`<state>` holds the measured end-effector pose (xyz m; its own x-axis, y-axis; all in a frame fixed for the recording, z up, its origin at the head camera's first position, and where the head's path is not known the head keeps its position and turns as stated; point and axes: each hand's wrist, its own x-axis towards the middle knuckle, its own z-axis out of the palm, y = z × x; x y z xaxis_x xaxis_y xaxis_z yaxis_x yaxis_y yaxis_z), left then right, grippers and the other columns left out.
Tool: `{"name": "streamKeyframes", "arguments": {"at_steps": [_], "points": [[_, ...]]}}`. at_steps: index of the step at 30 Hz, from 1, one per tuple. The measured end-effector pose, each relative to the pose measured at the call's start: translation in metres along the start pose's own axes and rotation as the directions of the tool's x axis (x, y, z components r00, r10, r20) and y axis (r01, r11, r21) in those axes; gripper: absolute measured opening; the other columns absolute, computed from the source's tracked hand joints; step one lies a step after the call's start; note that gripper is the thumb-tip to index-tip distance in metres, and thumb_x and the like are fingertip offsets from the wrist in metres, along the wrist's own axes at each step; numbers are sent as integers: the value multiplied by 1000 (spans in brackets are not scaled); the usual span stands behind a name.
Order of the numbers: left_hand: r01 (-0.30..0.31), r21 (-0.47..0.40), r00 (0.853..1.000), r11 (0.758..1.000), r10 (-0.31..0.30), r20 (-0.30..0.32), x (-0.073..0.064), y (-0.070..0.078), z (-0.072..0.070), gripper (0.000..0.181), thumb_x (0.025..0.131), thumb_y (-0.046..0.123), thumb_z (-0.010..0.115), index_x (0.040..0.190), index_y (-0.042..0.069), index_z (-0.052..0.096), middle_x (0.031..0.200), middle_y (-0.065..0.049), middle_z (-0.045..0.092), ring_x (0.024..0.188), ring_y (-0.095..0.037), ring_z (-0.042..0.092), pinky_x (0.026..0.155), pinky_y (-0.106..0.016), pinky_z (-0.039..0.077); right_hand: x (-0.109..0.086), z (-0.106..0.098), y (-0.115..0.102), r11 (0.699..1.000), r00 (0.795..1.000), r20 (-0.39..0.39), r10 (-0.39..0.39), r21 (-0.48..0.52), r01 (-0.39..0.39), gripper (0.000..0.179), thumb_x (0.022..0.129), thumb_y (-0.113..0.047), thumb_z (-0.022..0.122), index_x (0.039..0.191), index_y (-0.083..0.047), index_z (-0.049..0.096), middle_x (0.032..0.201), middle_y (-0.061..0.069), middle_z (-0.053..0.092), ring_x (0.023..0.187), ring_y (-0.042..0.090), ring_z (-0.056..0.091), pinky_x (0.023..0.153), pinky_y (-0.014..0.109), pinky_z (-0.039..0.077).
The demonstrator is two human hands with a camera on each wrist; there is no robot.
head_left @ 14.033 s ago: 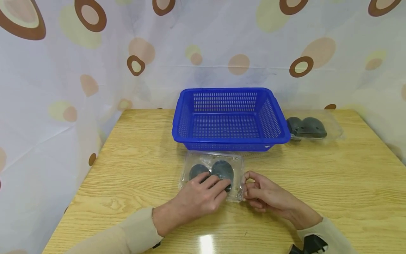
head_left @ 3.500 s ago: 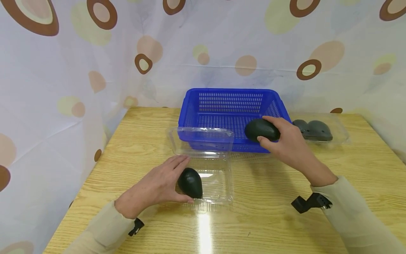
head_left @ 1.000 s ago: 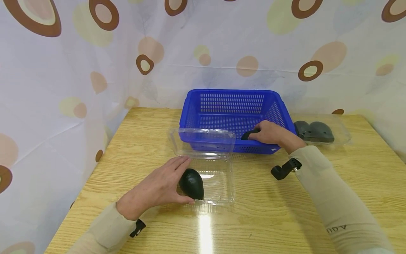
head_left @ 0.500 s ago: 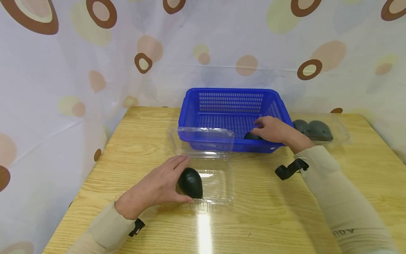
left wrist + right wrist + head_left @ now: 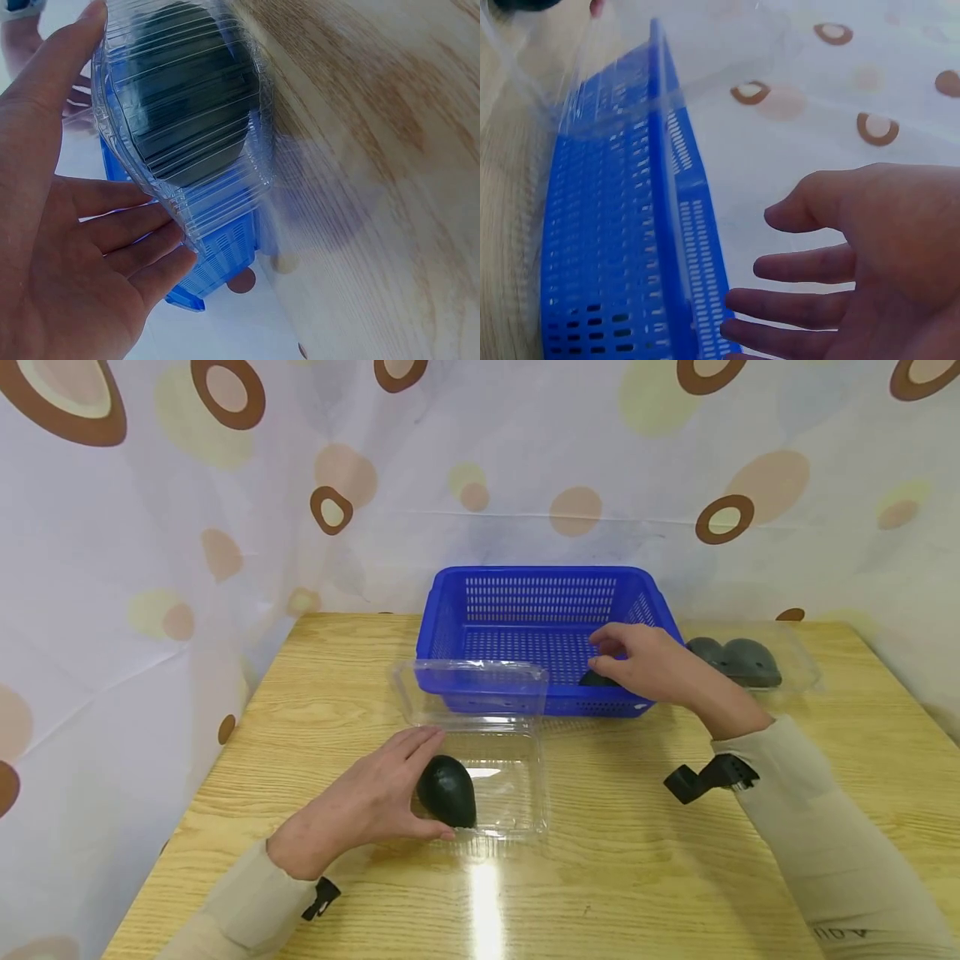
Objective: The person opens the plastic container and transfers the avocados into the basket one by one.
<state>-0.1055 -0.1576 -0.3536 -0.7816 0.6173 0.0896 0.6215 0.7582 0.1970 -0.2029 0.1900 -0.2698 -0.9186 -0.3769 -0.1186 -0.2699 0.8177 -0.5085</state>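
A clear plastic clamshell container (image 5: 513, 793) sits on the wooden table with its lid (image 5: 480, 672) raised at the back. Inside, at its left end, lies one dark green avocado (image 5: 447, 792). My left hand (image 5: 360, 806) grips the container's left end, thumb at the front edge and fingers at the rear. The left wrist view shows that avocado through the ribbed plastic wall. Over the right part of the blue basket (image 5: 540, 573), my right hand (image 5: 652, 664) hovers with fingers spread, holding nothing. Below it a second avocado (image 5: 594, 679) is mostly hidden by the basket's front wall.
Right of the basket stands another clear container (image 5: 798, 660), closed, with two dark avocados (image 5: 750, 662) in it. A patterned cloth (image 5: 480, 460) hangs behind the table and along the left side.
The container was shut with both avocados inside; its lid now stands open. My right hand carried one avocado into the basket, let it go and has lifted slightly. My left hand stays put.
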Motion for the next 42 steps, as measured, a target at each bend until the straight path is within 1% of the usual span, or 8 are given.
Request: {"name": "streamKeyframes", "arguments": {"at_steps": [4,9,12,16,23,31,38,42], "points": [[-5,3,1000,1000,5,-4,0,0,-1,115,68,67,79,149,-4,37,153,-21,41,141,-36,41,114,-46,42,-14,-1,-10,999,998,-58,-28,37,30,38,102,-26,52,133,-4,55,128,18,63,121,35,57,101,57,49],[-4,-4,1000,1000,4,-5,0,1,-2,115,68,67,80,149,-4,38,153,-21,41,141,-36,41,114,-46,42,-31,2,-25,996,993,-97,-66,53,71,25,102,-26,54,119,-10,64,113,10,69,106,27,62,90,49,53],[1,-11,1000,1000,-1,-4,0,0,-2,116,67,67,80,149,-3,38,153,-20,41,142,-35,41,115,-46,41,-38,8,-35,991,990,-88,-113,59,118,19,101,-23,56,111,-12,68,104,5,71,95,20,63,81,40,53],[3,-14,1000,1000,-3,2,0,0,-2,115,68,67,79,149,-3,38,153,-20,41,142,-35,41,115,-46,41,-42,23,-44,979,980,-59,-188,64,191,13,99,-15,58,104,-12,70,93,0,71,86,14,62,75,34,52],[-1,-12,1000,1000,1,-1,-1,0,0,115,68,66,80,148,-5,38,153,-21,41,141,-36,41,114,-46,41,-44,49,-56,954,958,-25,-284,96,285,11,97,-12,59,99,-12,70,87,-4,69,80,9,61,67,27,52],[-10,-18,1000,1000,9,-30,-1,-2,0,118,65,67,81,149,-3,37,152,-21,42,141,-36,42,114,-46,42,-43,80,-69,910,917,-36,-398,111,400,10,94,-10,62,99,-10,70,89,-2,70,83,8,63,72,29,56],[-32,-15,998,999,31,-49,0,-2,1,118,64,66,82,148,-4,39,151,-22,44,140,-35,44,113,-45,43,-37,114,-78,879,879,-64,-472,49,475,14,92,-11,63,104,-6,69,96,3,70,89,14,65,81,29,57],[-45,-8,997,999,44,-58,2,-1,0,118,64,66,83,148,-4,39,150,-22,45,139,-35,45,113,-44,44,-34,128,-81,876,872,-93,-480,11,483,19,91,-14,66,108,-4,68,100,7,68,91,19,65,81,30,57]]}}
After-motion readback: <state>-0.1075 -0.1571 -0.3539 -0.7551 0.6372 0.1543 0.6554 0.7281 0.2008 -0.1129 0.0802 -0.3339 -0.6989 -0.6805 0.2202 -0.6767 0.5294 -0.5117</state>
